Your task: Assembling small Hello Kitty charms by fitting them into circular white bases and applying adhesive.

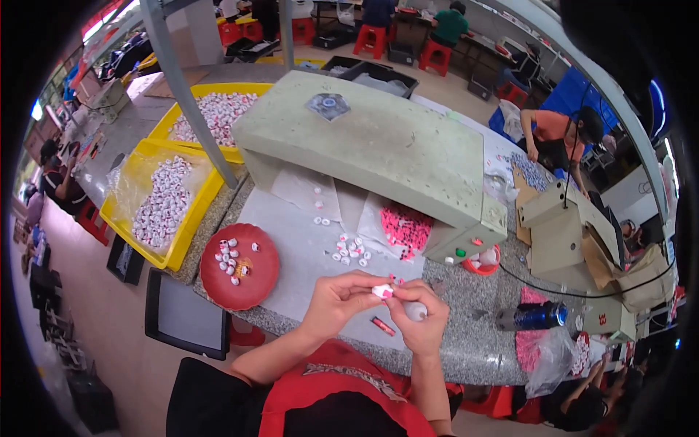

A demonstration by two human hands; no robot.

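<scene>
Above the near edge of the table, my left hand point(342, 297) pinches a small white piece with a pink patch point(382, 291) between thumb and fingertips. My right hand point(422, 317) meets it from the other side, its thumb and finger closed at the piece. A whitish rounded object point(416, 311) sits in my right palm, its kind unclear. Just below lies a small red tube point(383, 326). Beyond my hands are several loose white pieces point(351, 250) and a heap of small pink parts point(405, 229) on white sheeting.
A red plate point(240, 266) with several white pieces is left of my hands. Yellow trays point(183, 244) of similar pieces stand farther left. A grey-green metal housing point(364, 146) spans the table ahead. At right are a blue bottle point(531, 316) and a red cup point(482, 268). Other people work around.
</scene>
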